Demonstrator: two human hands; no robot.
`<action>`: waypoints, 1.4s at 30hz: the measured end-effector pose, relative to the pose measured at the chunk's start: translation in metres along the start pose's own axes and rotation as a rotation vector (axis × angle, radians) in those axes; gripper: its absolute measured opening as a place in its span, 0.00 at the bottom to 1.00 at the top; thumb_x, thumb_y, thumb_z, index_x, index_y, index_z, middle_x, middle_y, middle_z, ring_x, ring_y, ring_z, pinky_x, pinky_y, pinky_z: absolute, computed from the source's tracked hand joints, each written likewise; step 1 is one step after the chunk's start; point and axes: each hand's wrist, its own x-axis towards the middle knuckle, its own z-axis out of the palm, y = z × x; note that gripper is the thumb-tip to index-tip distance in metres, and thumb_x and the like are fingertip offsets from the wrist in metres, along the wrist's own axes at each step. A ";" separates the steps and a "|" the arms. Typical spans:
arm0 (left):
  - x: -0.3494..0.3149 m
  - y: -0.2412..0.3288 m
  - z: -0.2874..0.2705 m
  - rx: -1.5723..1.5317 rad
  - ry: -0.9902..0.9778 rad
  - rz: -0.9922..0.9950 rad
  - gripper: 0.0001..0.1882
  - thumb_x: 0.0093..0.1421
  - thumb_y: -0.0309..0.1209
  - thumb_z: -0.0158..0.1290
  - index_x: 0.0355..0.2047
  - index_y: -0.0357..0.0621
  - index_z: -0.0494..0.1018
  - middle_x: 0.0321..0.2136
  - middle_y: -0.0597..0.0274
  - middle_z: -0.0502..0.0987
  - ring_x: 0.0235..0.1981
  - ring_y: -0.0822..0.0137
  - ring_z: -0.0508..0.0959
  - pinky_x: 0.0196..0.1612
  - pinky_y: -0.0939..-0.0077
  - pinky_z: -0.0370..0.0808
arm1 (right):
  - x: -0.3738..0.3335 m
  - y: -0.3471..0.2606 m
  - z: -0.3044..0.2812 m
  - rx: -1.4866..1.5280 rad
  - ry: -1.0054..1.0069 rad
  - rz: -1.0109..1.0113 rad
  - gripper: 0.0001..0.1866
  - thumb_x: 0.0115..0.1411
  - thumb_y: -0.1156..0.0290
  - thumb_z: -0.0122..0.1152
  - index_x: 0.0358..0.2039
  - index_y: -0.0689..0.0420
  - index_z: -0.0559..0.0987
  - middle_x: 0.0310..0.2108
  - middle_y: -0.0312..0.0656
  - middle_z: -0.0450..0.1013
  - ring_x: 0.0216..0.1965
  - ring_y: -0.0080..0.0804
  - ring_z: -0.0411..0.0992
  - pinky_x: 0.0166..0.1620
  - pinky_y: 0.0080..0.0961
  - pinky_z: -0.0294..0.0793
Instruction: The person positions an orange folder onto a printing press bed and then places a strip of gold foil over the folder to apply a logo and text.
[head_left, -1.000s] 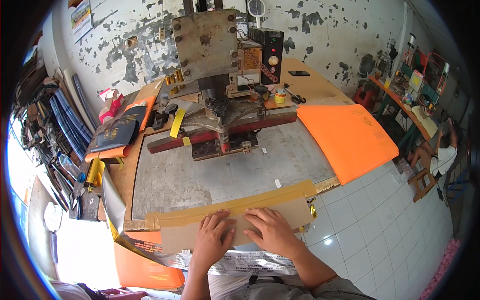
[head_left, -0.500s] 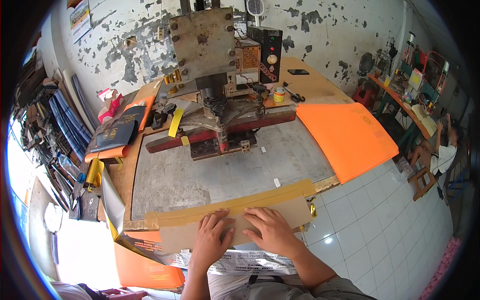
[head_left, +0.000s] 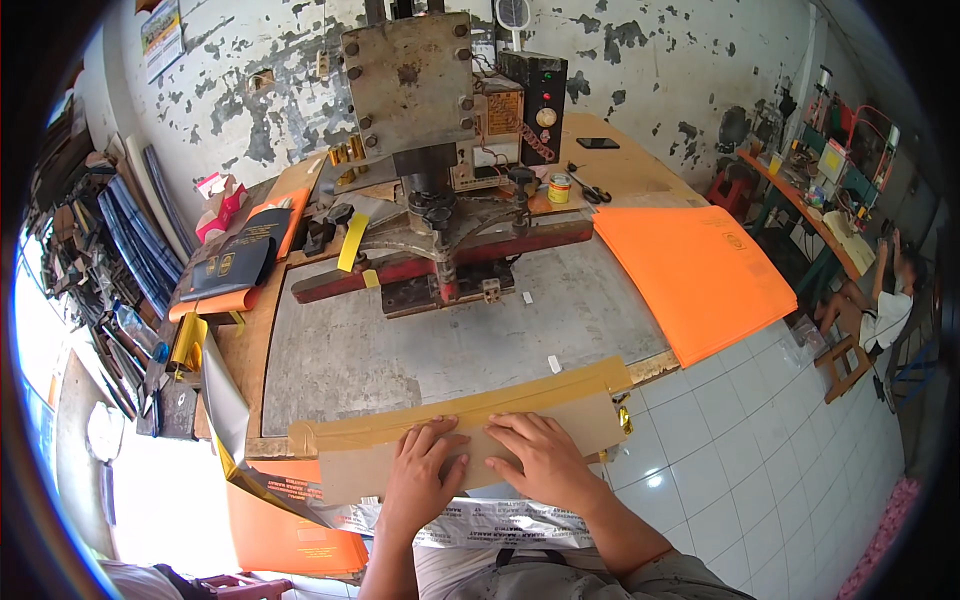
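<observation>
My left hand (head_left: 420,475) and my right hand (head_left: 543,458) lie flat, fingers spread, on a brown cardboard strip (head_left: 350,470) at the near edge of a grey metal plate (head_left: 400,350). A band of tan tape (head_left: 480,405) joins the cardboard to the plate's front edge, and my fingertips touch the tape line. Behind the plate stands a heavy old press machine (head_left: 430,150) with a red bar (head_left: 470,255) across its base.
A stack of orange sheets (head_left: 695,275) lies right of the plate. Dark booklets (head_left: 235,262) and orange covers lie at the left, with a gold foil roll (head_left: 185,345). More orange sheets (head_left: 285,525) sit below the table edge. Another person (head_left: 885,300) sits far right on the white tiled floor.
My hands have barely shifted on the cardboard strip; nothing else has moved.
</observation>
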 end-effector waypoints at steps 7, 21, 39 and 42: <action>0.001 -0.001 0.002 0.008 -0.002 0.002 0.14 0.63 0.29 0.64 0.49 0.44 0.83 0.60 0.54 0.80 0.66 0.48 0.76 0.69 0.49 0.70 | 0.000 0.002 -0.001 -0.012 0.007 0.006 0.23 0.68 0.58 0.69 0.58 0.59 0.83 0.60 0.41 0.77 0.62 0.40 0.74 0.64 0.42 0.72; -0.005 -0.007 0.001 0.007 -0.019 0.037 0.14 0.67 0.33 0.61 0.52 0.45 0.81 0.62 0.54 0.78 0.68 0.49 0.74 0.71 0.47 0.67 | 0.002 -0.005 0.000 -0.044 -0.007 0.033 0.23 0.67 0.58 0.71 0.58 0.57 0.84 0.60 0.39 0.76 0.62 0.40 0.74 0.65 0.42 0.73; -0.017 -0.026 0.002 0.049 -0.078 0.205 0.26 0.71 0.42 0.58 0.62 0.36 0.76 0.72 0.40 0.68 0.75 0.43 0.66 0.77 0.41 0.60 | -0.017 -0.035 0.015 -0.217 0.072 0.064 0.25 0.69 0.61 0.69 0.63 0.58 0.82 0.70 0.43 0.74 0.72 0.43 0.69 0.73 0.47 0.64; -0.015 -0.026 0.006 0.108 -0.091 0.234 0.28 0.71 0.45 0.57 0.63 0.37 0.75 0.72 0.39 0.67 0.75 0.42 0.65 0.76 0.40 0.61 | -0.018 -0.033 0.023 -0.293 0.126 0.101 0.24 0.70 0.60 0.68 0.61 0.58 0.83 0.68 0.42 0.76 0.71 0.42 0.69 0.73 0.47 0.63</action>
